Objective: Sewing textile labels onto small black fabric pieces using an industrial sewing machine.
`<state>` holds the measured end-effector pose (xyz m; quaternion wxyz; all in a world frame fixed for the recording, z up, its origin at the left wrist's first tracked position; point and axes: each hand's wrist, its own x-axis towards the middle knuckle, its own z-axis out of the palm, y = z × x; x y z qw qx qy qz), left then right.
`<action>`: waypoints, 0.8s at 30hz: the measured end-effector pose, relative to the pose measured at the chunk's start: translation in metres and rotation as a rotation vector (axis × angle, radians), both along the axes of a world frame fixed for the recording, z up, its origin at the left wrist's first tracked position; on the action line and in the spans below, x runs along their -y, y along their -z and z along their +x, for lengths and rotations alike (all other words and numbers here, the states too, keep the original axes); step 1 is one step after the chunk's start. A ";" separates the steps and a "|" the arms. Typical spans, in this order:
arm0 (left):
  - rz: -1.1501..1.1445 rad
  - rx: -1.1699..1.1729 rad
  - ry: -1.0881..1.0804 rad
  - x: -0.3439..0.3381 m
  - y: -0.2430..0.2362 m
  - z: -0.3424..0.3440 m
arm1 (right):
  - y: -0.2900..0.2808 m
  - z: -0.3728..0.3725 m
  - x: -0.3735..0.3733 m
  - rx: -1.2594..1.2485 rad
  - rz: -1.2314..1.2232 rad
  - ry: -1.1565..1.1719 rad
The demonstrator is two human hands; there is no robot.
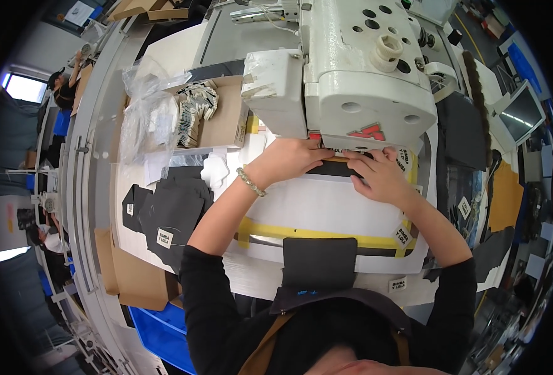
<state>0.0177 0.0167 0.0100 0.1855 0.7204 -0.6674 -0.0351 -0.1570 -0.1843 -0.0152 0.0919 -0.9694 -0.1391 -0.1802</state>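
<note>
At the head of a large cream sewing machine (370, 94), both hands work close together beneath its front edge. My left hand (289, 161) has a beaded bracelet at the wrist. Its fingers are pressed together at the left end of a white printed label (339, 152), which lies on a dark strip (335, 169). My right hand (379, 177) rests just right of it, fingers spread and bent, with fingertips touching near the label's right end. The machine head partly hides the label and its far side. White sheet with yellow tape (320, 234) lies below the hands.
An open cardboard box (223, 119) of stacked labels and a crumpled clear plastic bag (142, 109) stand left of the machine. Dark cut pieces (176, 209) lie at left. A black piece (320, 262) lies near my body. Loose labels (403, 236) sit at right. A screen (518, 112) stands far right.
</note>
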 end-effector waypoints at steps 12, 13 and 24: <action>0.137 -0.134 -0.008 0.011 -0.001 -0.003 | -0.004 0.001 -0.001 0.023 0.030 -0.001; 0.136 -0.134 -0.004 0.011 -0.002 -0.004 | -0.004 0.001 -0.001 0.020 0.030 0.003; 0.081 -0.037 0.000 0.012 0.009 -0.003 | 0.001 -0.001 0.002 0.166 0.090 -0.048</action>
